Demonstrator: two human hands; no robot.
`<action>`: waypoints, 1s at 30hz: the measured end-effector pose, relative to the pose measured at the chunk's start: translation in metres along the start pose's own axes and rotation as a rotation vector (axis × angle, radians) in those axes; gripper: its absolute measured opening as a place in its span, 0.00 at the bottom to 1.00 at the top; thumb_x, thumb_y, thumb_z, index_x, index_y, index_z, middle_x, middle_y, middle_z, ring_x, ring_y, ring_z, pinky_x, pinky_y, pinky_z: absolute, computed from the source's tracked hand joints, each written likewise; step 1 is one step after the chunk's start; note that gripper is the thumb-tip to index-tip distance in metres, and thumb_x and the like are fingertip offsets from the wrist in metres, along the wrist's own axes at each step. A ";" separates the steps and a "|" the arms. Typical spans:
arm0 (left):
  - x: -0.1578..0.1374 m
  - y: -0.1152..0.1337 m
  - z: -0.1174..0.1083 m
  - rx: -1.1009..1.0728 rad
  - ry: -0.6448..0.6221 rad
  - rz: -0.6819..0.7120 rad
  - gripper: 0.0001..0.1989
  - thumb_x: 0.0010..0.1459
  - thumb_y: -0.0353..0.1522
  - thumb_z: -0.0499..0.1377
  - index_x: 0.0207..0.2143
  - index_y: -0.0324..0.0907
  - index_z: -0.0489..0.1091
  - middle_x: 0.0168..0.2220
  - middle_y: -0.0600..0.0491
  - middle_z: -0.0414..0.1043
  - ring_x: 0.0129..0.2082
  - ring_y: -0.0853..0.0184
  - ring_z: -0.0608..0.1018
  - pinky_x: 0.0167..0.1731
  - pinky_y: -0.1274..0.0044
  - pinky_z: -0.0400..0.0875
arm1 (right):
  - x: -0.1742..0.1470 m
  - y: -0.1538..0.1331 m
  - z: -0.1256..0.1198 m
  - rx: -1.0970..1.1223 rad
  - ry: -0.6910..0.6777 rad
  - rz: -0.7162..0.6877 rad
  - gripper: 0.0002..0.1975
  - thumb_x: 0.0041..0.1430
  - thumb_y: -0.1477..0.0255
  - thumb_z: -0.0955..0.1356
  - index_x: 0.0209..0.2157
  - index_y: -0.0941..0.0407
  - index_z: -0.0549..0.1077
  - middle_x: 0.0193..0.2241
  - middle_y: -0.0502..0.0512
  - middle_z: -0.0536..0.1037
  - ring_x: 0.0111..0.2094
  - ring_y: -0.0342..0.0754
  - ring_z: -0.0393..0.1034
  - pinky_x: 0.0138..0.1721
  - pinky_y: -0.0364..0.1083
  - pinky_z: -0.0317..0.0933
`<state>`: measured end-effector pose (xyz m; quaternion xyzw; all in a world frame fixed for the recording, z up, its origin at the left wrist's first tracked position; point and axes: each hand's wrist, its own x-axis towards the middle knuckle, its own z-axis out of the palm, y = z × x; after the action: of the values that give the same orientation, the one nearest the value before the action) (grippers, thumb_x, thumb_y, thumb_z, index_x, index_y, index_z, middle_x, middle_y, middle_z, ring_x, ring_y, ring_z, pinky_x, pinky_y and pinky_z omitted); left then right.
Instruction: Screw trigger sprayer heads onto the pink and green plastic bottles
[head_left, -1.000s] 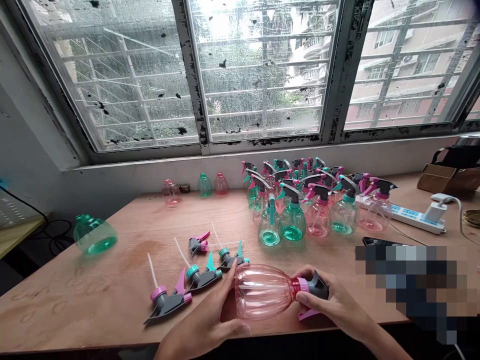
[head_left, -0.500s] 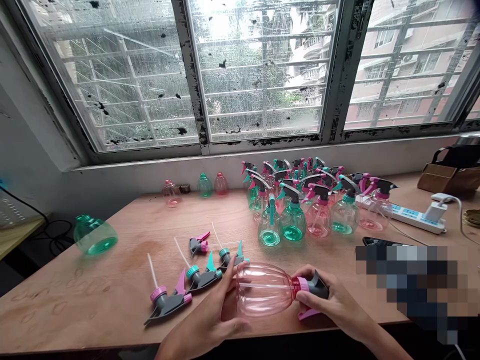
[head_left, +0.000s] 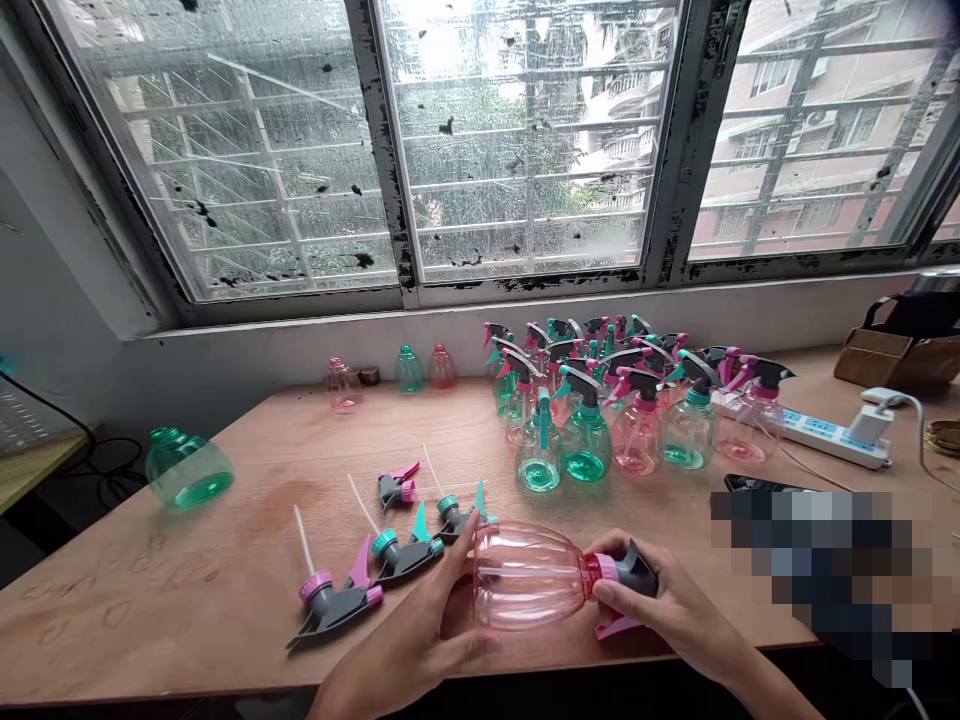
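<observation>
A clear pink spray bottle [head_left: 529, 578] lies on its side in the air near the table's front edge, its base to the left. My left hand [head_left: 427, 620] cups the base end, fingers along the far side and thumb below. At the neck, my right hand [head_left: 660, 595] closes round the pink collar and dark grey spray head [head_left: 636, 568], whose pink trigger [head_left: 619, 627] points down. Loose spray heads lie left of the bottle: one with a pink collar [head_left: 330, 605], two with teal collars [head_left: 405, 555] [head_left: 454, 512], and a pink-and-grey one [head_left: 396, 490] behind.
Several pink and green spray bottles [head_left: 589, 440] with heads fitted stand at the back right. Headless bottles include a green one [head_left: 189, 470] at the left edge and small ones [head_left: 409, 370] by the wall. A power strip [head_left: 817, 435] and brown bag [head_left: 900, 345] are at right.
Almost nothing differs. Both hands keep their hold on the pink bottle, and the view has shifted very slightly.
</observation>
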<state>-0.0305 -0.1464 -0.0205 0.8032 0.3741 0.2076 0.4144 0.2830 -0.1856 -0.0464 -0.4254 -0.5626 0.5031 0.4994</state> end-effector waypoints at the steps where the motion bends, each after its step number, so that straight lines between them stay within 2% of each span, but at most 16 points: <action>1: 0.000 0.001 0.000 -0.018 -0.004 -0.007 0.51 0.64 0.40 0.65 0.75 0.56 0.31 0.77 0.53 0.43 0.75 0.52 0.51 0.73 0.61 0.46 | 0.000 0.000 0.000 -0.006 -0.001 -0.002 0.15 0.59 0.61 0.77 0.39 0.58 0.78 0.27 0.48 0.79 0.27 0.44 0.75 0.31 0.42 0.72; 5: 0.001 0.001 -0.001 -0.055 -0.014 -0.012 0.50 0.64 0.42 0.65 0.75 0.53 0.34 0.77 0.52 0.40 0.76 0.51 0.47 0.73 0.60 0.41 | 0.001 0.000 0.000 0.012 -0.004 0.001 0.16 0.58 0.60 0.77 0.39 0.58 0.78 0.26 0.48 0.79 0.26 0.45 0.74 0.30 0.43 0.71; 11: 0.000 -0.002 -0.001 -0.032 -0.024 -0.014 0.48 0.64 0.40 0.65 0.75 0.55 0.36 0.77 0.54 0.39 0.76 0.52 0.48 0.74 0.60 0.43 | 0.001 0.002 -0.001 0.012 -0.010 -0.007 0.16 0.59 0.60 0.77 0.39 0.59 0.78 0.25 0.49 0.79 0.26 0.44 0.72 0.29 0.43 0.67; 17: 0.000 -0.002 -0.002 -0.032 -0.018 -0.012 0.46 0.65 0.47 0.62 0.75 0.52 0.38 0.77 0.54 0.38 0.76 0.53 0.44 0.74 0.62 0.38 | 0.000 0.002 0.000 0.011 -0.005 -0.018 0.16 0.59 0.61 0.77 0.41 0.57 0.77 0.27 0.48 0.79 0.28 0.45 0.73 0.31 0.43 0.72; 24: 0.000 0.004 -0.003 -0.044 -0.010 -0.031 0.46 0.65 0.47 0.62 0.75 0.49 0.40 0.77 0.54 0.40 0.76 0.54 0.43 0.74 0.65 0.38 | -0.002 0.005 0.002 0.085 -0.013 0.018 0.18 0.55 0.62 0.79 0.42 0.56 0.77 0.32 0.48 0.75 0.29 0.45 0.71 0.33 0.48 0.80; 30: 0.001 0.007 -0.004 -0.038 -0.001 -0.041 0.45 0.65 0.47 0.61 0.75 0.51 0.39 0.77 0.55 0.40 0.76 0.53 0.44 0.74 0.64 0.38 | 0.000 0.004 0.002 0.035 0.012 -0.044 0.15 0.55 0.64 0.79 0.40 0.55 0.78 0.32 0.48 0.76 0.30 0.44 0.70 0.31 0.43 0.78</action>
<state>-0.0294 -0.1464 -0.0129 0.7876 0.3863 0.2058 0.4337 0.2809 -0.1851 -0.0503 -0.4069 -0.5600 0.4992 0.5212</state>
